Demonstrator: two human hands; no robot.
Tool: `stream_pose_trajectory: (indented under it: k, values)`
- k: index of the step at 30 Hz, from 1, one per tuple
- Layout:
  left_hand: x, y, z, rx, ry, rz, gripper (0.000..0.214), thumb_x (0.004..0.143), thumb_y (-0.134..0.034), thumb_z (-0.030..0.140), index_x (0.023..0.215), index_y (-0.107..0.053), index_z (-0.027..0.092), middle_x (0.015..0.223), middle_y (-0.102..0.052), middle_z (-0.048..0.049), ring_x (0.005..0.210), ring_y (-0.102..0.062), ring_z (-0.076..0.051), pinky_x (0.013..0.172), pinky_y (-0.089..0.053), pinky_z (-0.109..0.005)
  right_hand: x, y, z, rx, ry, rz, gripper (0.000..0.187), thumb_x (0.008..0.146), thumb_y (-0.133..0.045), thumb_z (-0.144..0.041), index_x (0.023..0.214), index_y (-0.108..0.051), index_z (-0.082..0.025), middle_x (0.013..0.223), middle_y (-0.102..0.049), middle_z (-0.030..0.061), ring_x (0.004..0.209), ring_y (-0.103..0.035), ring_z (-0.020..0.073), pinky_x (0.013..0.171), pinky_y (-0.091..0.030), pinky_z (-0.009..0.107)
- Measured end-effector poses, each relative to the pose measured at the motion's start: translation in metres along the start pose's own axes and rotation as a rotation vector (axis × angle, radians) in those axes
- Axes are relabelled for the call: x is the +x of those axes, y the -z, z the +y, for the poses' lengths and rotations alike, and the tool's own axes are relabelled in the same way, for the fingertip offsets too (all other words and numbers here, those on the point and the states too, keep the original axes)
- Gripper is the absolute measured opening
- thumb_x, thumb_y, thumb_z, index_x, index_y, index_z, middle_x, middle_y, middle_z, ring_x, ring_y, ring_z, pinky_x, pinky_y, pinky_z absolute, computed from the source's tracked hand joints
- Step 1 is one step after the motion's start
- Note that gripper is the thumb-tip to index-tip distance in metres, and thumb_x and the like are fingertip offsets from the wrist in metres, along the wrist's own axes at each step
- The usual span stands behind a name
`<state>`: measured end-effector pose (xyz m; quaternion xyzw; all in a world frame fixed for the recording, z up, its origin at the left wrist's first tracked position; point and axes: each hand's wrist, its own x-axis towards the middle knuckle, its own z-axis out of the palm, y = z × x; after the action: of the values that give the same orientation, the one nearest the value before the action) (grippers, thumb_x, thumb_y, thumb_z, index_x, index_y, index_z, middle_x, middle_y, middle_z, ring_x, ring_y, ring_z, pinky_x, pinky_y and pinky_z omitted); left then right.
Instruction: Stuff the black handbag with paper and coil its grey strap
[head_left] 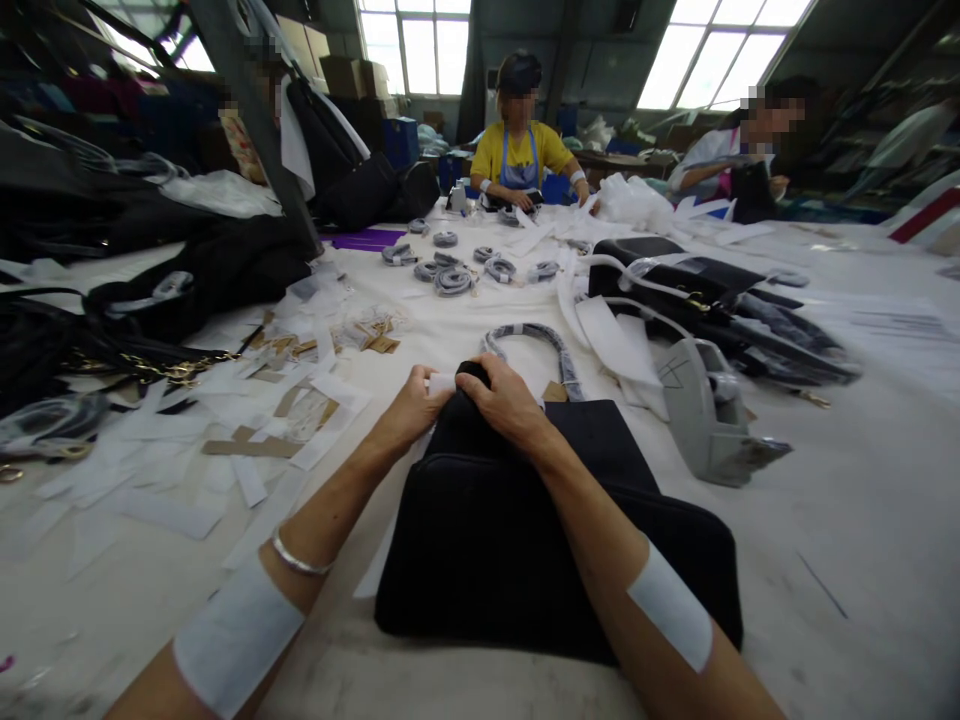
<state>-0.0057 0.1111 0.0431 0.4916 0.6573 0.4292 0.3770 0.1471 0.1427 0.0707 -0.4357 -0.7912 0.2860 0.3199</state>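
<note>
A black handbag [495, 540] lies on the white table [862, 500] in front of me. Both my hands meet at its far top edge. My left hand [415, 400] is closed, pinching a small white piece of paper [441, 383] against the bag's black handle [471, 372]. My right hand [506, 398] is closed over that handle. A wrapped grey strap [536, 340] arcs on the table just beyond my hands.
A grey tape dispenser [709, 415] stands to the right. Scattered white paper strips and cardboard tags [292, 410] cover the left. Black bags [712, 290] lie at the right, coiled wrapped straps [454, 272] farther off. Two other people work at the table's far end.
</note>
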Motion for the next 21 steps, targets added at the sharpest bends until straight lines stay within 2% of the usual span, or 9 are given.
stream_pose_trajectory:
  k: [3,6,9,13,15,17,19,21]
  values:
    - [0.005,0.015,-0.016,0.194,0.06,0.045,0.033,0.078,-0.059,0.033,0.105,-0.05,0.016,0.076,-0.061,-0.0008,0.069,-0.058,-0.017,0.063,-0.043,-0.026,0.004,-0.028,-0.002,-0.191,0.046,-0.014,0.045,0.091,-0.055,-0.032,0.133,-0.048,-0.019,0.131,-0.057,0.0123,0.122,-0.046,0.0272,0.107,-0.027,0.044]
    - [0.005,0.02,-0.03,0.37,0.072,0.036,0.03,0.082,-0.053,0.031,0.108,-0.054,0.016,0.075,-0.064,-0.0027,0.071,-0.061,-0.019,0.068,-0.044,-0.029,0.008,-0.046,0.007,-0.254,-0.02,-0.083,0.049,0.092,-0.055,-0.034,0.137,-0.045,-0.019,0.136,-0.053,0.0144,0.128,-0.042,0.0289,0.11,-0.021,0.048]
    - [0.0,0.021,-0.032,0.395,0.03,0.014,0.039,0.087,-0.048,0.038,0.118,-0.053,0.016,0.088,-0.068,-0.0075,0.083,-0.065,-0.023,0.076,-0.045,-0.031,0.011,-0.052,0.018,-0.241,-0.052,-0.106,0.052,0.092,-0.056,-0.036,0.139,-0.043,-0.018,0.14,-0.05,0.0138,0.132,-0.039,0.0284,0.112,-0.02,0.049]
    - [-0.007,0.02,-0.026,0.462,0.057,0.001,0.067,0.078,-0.059,0.05,0.13,-0.045,0.011,0.096,-0.068,-0.0119,0.091,-0.066,-0.029,0.079,-0.046,-0.034,0.017,-0.049,0.018,-0.246,-0.078,-0.13,0.056,0.09,-0.059,-0.034,0.14,-0.042,-0.015,0.143,-0.047,0.0141,0.133,-0.038,0.0264,0.111,-0.024,0.044]
    - [-0.008,0.019,-0.024,0.465,0.063,-0.019,0.071,0.075,-0.064,0.046,0.132,-0.042,0.01,0.101,-0.067,-0.0134,0.095,-0.065,-0.03,0.08,-0.046,-0.035,0.018,-0.038,0.009,-0.249,-0.097,-0.156,0.061,0.086,-0.064,-0.033,0.139,-0.043,-0.011,0.142,-0.047,0.0166,0.132,-0.041,0.0269,0.109,-0.03,0.04]
    - [-0.008,0.017,-0.024,0.435,0.047,-0.029,0.068,0.075,-0.065,0.041,0.132,-0.042,0.012,0.106,-0.066,-0.0141,0.098,-0.064,-0.03,0.084,-0.046,-0.035,0.013,-0.014,-0.006,-0.252,-0.102,-0.18,0.06,0.085,-0.065,-0.033,0.137,-0.046,-0.01,0.141,-0.049,0.0176,0.129,-0.045,0.0272,0.106,-0.033,0.038]
    - [-0.008,0.016,-0.027,0.415,0.033,-0.023,0.067,0.075,-0.065,0.039,0.132,-0.042,0.013,0.113,-0.065,-0.0153,0.102,-0.063,-0.03,0.089,-0.045,-0.036,-0.001,0.024,-0.024,-0.245,-0.066,-0.195,0.049,0.089,-0.059,-0.036,0.133,-0.052,-0.016,0.136,-0.054,0.0135,0.125,-0.049,0.0255,0.104,-0.035,0.037]
    - [-0.008,0.015,-0.029,0.415,0.03,-0.023,0.066,0.077,-0.064,0.039,0.133,-0.041,0.013,0.119,-0.062,-0.0176,0.106,-0.063,-0.029,0.093,-0.044,-0.037,-0.026,0.069,-0.035,-0.201,0.046,-0.21,0.04,0.091,-0.055,-0.041,0.126,-0.059,-0.023,0.127,-0.062,0.0072,0.118,-0.055,0.0239,0.102,-0.037,0.036]
